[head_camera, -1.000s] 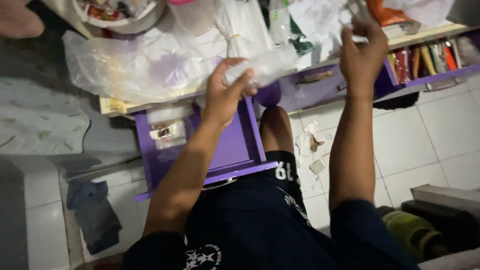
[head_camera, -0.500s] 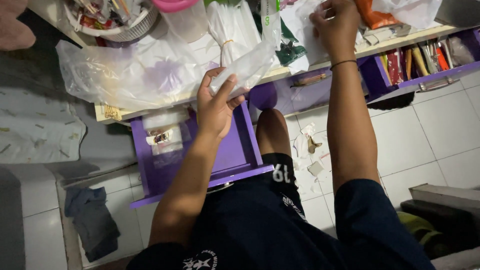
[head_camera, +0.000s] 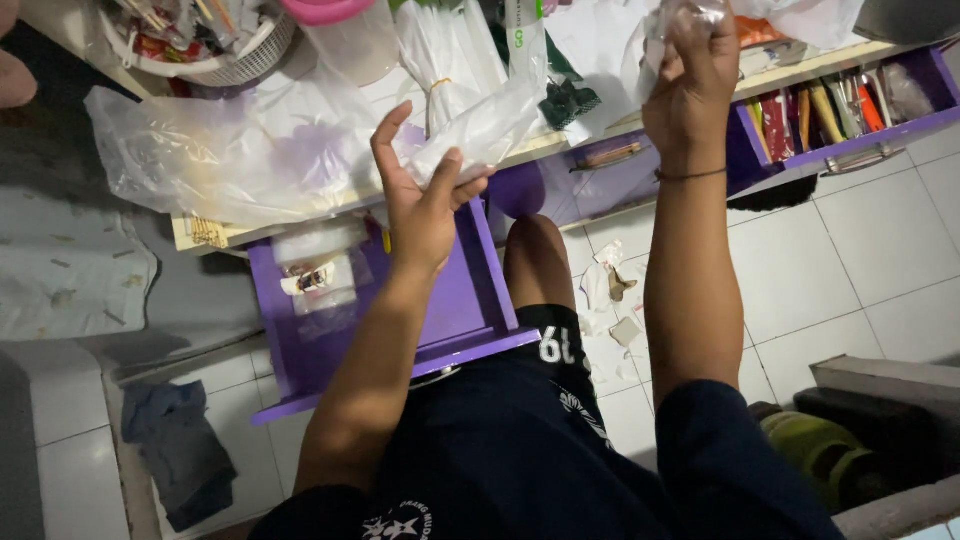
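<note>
The left hand (head_camera: 425, 205), fingers spread half open, props a clear plastic bag (head_camera: 480, 125) above the open purple drawer (head_camera: 400, 320). The right hand (head_camera: 690, 85) pinches another clear bag (head_camera: 650, 40) shut. Better to hold both gently, so nothing tears

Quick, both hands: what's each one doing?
Left hand: open, fingers spread against a clear plastic bag.
Right hand: closed on clear plastic.

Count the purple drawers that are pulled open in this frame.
2. One open purple drawer sits below the left hand; a second purple drawer, filled with small items, is right of the right hand. Others may lie out of view.
</note>
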